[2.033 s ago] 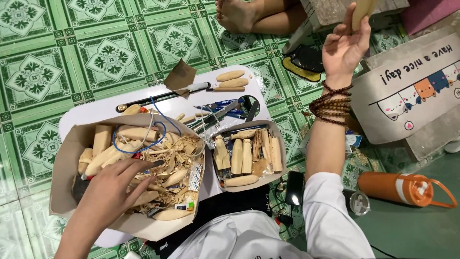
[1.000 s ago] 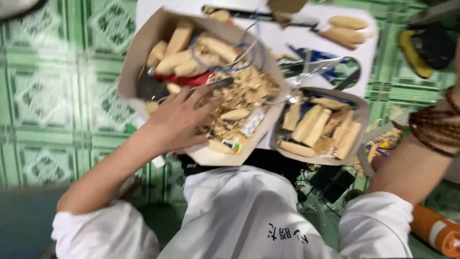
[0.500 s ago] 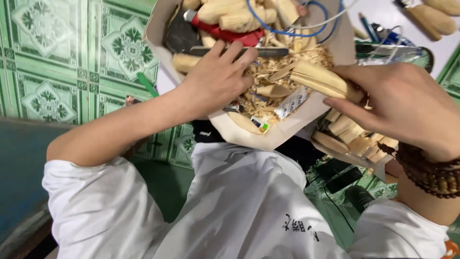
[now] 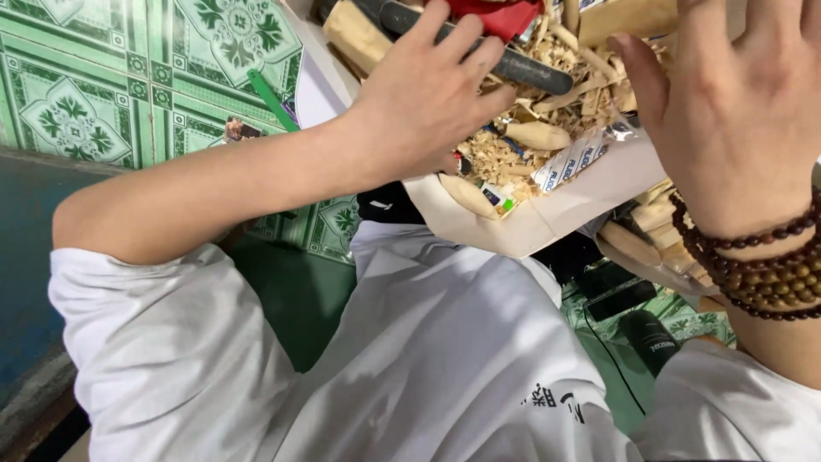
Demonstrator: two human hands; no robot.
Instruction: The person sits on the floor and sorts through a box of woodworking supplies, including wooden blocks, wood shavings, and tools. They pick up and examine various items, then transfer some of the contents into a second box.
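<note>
Green patterned floor tiles (image 4: 128, 77) are being left open on the left, beside a green pencil (image 4: 272, 98) lying at a white board's edge (image 4: 318, 85). The left hand (image 4: 428, 103) is being pressed, fingers spread and clamped on nothing, into the cardboard box (image 4: 547, 214) — its creased rim is sagging over a white shirt (image 4: 445, 351). A dark rod (image 4: 505, 60) is being touched by the fingertips, with curly wood shavings (image 4: 513, 154) and smooth carved wooden pieces (image 4: 534, 134) crowding beneath. The right hand (image 4: 735, 120), beaded bracelets (image 4: 761, 265) at its wrist, is being held open and flat over the box's right side — whether anything is gripped beneath cannot be told.
</note>
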